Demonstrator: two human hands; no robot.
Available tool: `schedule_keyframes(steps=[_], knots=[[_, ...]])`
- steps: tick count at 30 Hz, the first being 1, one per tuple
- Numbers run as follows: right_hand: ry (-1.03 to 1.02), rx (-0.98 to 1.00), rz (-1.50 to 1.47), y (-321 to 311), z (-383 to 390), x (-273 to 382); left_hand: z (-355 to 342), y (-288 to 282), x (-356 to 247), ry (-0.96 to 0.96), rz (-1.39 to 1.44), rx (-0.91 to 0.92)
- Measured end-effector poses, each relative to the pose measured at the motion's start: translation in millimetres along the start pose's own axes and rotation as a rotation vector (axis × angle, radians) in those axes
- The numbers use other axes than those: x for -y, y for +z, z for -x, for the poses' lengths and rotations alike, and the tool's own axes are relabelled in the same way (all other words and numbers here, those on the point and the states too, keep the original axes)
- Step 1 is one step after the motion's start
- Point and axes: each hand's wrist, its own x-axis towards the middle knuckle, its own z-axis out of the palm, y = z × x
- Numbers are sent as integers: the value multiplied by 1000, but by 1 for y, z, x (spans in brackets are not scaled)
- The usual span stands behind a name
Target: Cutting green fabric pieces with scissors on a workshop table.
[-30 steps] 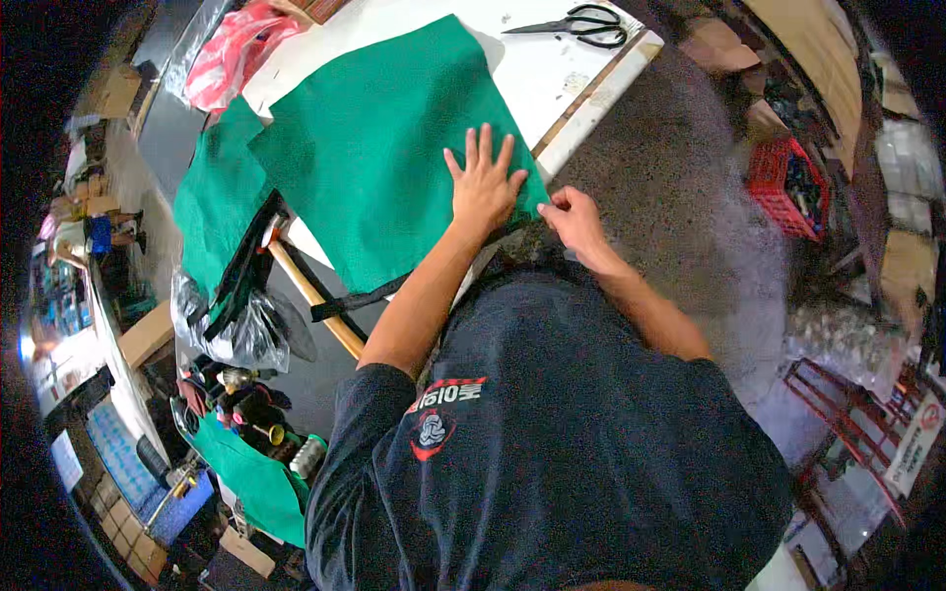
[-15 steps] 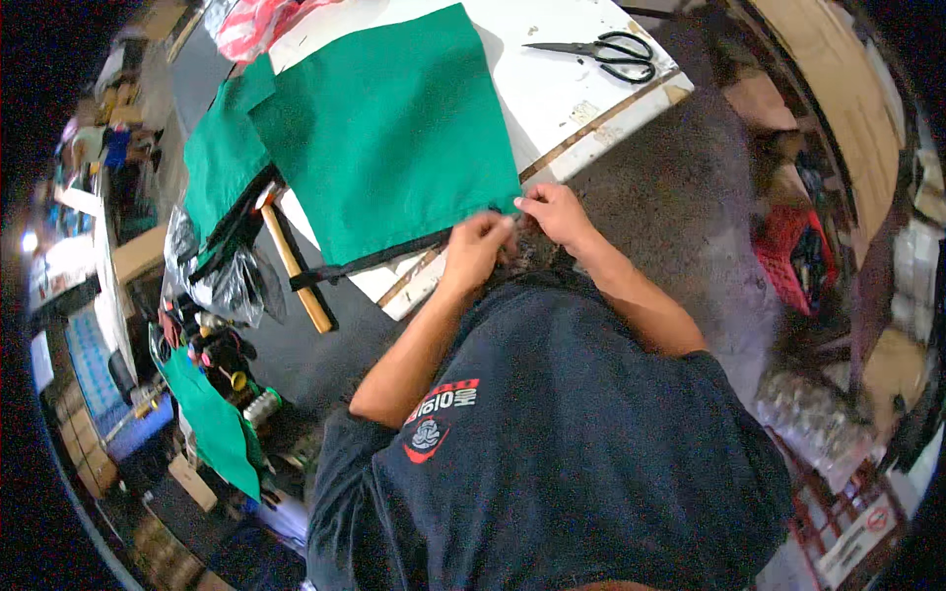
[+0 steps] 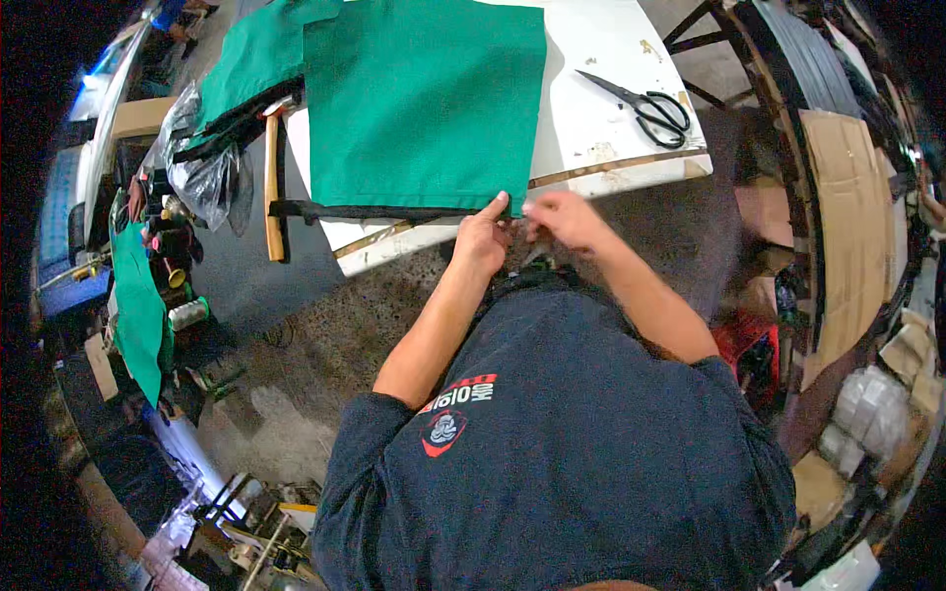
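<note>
A green fabric panel (image 3: 424, 108) with a black strip (image 3: 394, 212) along its near edge lies on the white table (image 3: 581, 128). My left hand (image 3: 483, 241) pinches the panel's near edge close to its right corner, thumb on top. Just right of that corner is my right hand (image 3: 567, 222), its fingers curled together and slightly blurred. Whatever it pinches is too small or hidden to make out. The strip's loose left end reaches past the panel and over the handle of a hammer (image 3: 273, 187).
Black-handled scissors (image 3: 650, 113) lie on the table's right side. Another green piece with black edging (image 3: 256, 59) and a clear plastic bag (image 3: 207, 182) are at the left. Thread spools (image 3: 187, 313) stand lower left; cardboard (image 3: 847, 217) leans at the right.
My view has turned, so the table and panel sit straighter in the picture. My left thumb now lies on the panel's edge; my right hand has drawn slightly off the corner.
</note>
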Motion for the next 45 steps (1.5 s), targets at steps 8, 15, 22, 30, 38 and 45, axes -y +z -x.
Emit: schedule_keyframes(steps=[8, 15, 22, 30, 38, 45], knots=[[-555, -786, 1070, -199, -73, -32, -6, 9, 1, 56, 132, -6], [-298, -625, 1047, -191, -68, -30, 2, 18, -12, 61, 82, -27], [-60, -761, 831, -134, -7, -2, -4, 21, -20, 0, 31, 45], [-16, -558, -770, 97, 95, -37, -3, 11, -31, -237, 16, 142], [-9, -494, -638, 180, 64, -70, 1, 16, -41, -284, -184, 85], [68, -665, -317, 188, 67, -40, 2, 6, -42, -242, -235, 61]])
